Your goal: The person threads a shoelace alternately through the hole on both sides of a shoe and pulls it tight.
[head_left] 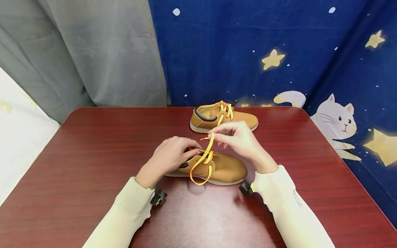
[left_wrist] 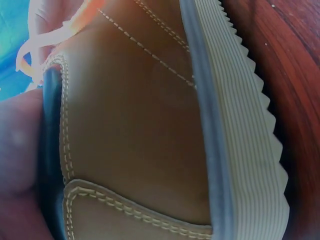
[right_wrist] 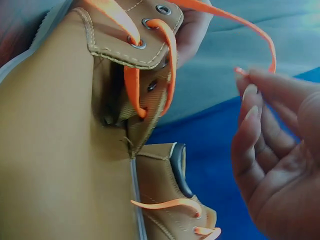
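A tan near shoe (head_left: 223, 168) lies on the dark red table (head_left: 93, 155); my left hand (head_left: 183, 151) grips its heel and collar. In the left wrist view the shoe's side (left_wrist: 140, 125) and ribbed sole (left_wrist: 240, 130) fill the frame. My right hand (head_left: 217, 135) pinches the free end of the yellow-orange lace (head_left: 208, 148) and holds it up above the tongue. A slack loop of lace (head_left: 198, 177) hangs over the shoe's near side. The right wrist view shows the lace (right_wrist: 150, 45) threaded through the upper eyelets and its tip at my fingertips (right_wrist: 250, 92).
A second tan shoe (head_left: 223, 119), laced, stands behind the near one at the table's far edge; it also shows low in the right wrist view (right_wrist: 165, 195). A blue star-and-cat curtain (head_left: 279, 51) and a grey curtain (head_left: 93, 51) hang behind.
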`<state>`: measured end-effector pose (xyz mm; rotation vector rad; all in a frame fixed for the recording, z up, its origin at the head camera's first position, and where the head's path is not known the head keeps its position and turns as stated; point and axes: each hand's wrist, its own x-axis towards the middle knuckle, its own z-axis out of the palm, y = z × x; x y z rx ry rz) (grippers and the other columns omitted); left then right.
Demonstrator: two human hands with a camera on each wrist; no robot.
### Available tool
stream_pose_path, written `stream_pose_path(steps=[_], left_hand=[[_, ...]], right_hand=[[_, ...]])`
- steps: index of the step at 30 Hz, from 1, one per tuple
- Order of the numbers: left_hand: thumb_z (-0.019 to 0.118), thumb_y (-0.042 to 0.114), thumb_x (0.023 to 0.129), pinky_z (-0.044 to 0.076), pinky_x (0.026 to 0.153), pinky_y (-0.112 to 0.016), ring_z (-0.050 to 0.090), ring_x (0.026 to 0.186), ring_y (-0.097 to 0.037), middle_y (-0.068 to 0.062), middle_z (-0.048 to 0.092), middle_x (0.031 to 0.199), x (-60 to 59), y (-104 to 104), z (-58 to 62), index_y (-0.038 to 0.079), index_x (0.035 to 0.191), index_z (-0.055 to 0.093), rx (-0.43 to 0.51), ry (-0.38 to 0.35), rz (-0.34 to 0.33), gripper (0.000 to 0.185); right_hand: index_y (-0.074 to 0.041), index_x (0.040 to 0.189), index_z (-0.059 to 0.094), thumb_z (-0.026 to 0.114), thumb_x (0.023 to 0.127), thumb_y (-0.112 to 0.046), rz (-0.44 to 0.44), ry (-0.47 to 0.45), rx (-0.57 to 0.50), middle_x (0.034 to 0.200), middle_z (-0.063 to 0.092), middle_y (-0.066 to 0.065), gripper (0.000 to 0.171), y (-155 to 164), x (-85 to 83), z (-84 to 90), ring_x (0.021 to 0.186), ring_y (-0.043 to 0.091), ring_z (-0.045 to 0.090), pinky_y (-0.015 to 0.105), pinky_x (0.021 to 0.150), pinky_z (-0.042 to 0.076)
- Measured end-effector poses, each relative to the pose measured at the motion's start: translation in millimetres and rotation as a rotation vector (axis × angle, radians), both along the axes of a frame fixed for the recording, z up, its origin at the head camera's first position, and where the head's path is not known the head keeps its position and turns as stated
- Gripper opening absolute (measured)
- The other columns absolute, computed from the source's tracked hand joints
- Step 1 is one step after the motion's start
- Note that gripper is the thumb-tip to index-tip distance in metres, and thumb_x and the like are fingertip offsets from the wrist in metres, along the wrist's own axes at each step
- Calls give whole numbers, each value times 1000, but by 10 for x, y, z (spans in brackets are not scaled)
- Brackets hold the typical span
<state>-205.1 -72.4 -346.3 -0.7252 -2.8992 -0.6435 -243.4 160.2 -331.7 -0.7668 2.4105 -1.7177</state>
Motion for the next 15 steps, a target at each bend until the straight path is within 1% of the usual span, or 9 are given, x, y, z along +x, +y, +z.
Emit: stream_pose_path(steps=[2,4,7,9,11,15], left_hand=[[68,35,96,46,64,-28,56,69,-5,18,73,87,-2,-1,-8,32,101,78,5,5,0,11],[66,35,97,47,65,-29,57,70,-5,18,73,86,-2,2,-14,32,101,78,3,14,7,13],[64,36,99,48,65,-30,58,71,-6,16,73,85,3,16,-15,31,102,78,-6,25,27,15],[64,36,99,48,64,-31,60,72,-7,15,73,84,8,29,-13,31,102,78,-15,32,47,16],[63,37,99,48,63,-31,60,72,-8,15,73,85,14,42,-12,32,102,78,-17,32,65,16],[63,39,99,47,61,-32,60,70,-9,14,74,86,26,64,-6,33,102,78,-15,12,101,16]], right_hand=[[-9,97,80,78,88,-16,-36,-22,16,75,74,2,11,6,-33,-29,59,13,61,34,54,54],[-6,98,79,78,88,-15,-56,-70,6,75,74,-1,14,-1,-59,-67,59,12,61,34,56,55],[-1,101,77,77,88,-13,-55,-172,-32,76,75,-3,18,-22,-80,-135,58,10,59,29,56,53],[3,103,75,76,89,-10,-45,-226,-45,74,73,-11,19,-43,-85,-173,57,8,58,25,56,51],[5,104,74,74,89,-9,-29,-254,-37,74,73,-10,20,-59,-92,-207,57,8,57,23,56,50],[5,105,74,72,91,-7,-6,-279,-13,72,71,-7,19,-85,-104,-263,57,7,58,21,56,49]])
